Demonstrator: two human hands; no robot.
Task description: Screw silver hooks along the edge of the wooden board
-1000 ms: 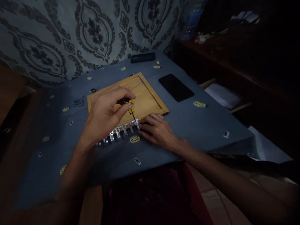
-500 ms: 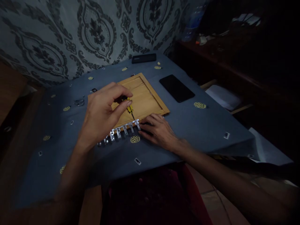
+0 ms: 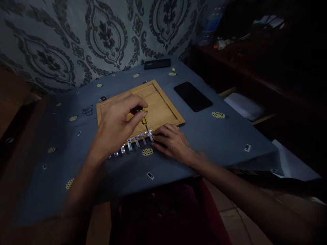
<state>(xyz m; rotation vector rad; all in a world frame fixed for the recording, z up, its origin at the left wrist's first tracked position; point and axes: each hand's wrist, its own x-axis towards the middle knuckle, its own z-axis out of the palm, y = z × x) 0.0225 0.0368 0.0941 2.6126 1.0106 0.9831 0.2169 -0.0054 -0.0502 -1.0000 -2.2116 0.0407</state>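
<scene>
My left hand [image 3: 116, 124] pinches a small yellow-and-black screwdriver [image 3: 143, 119] by its top, holding it almost upright. Its tip rests at the rightmost of a row of several small metal brackets [image 3: 135, 142] lined along the near edge of a wooden tray [image 3: 163, 109]. My right hand [image 3: 173, 143] lies flat on the blue cloth just right of that row, fingers stretched out, fingertips touching the last bracket.
The table wears a blue cloth [image 3: 204, 136] with yellow dots. A black phone [image 3: 192, 96] lies right of the tray, another dark device [image 3: 157, 63] at the back. A patterned wall rises behind. Dark shelving stands to the right. Small metal parts [image 3: 87, 111] lie left of the tray.
My left fingers have shifted round the screwdriver's top, as if twisting it. The tip has stayed at the same bracket and my right hand has held still.
</scene>
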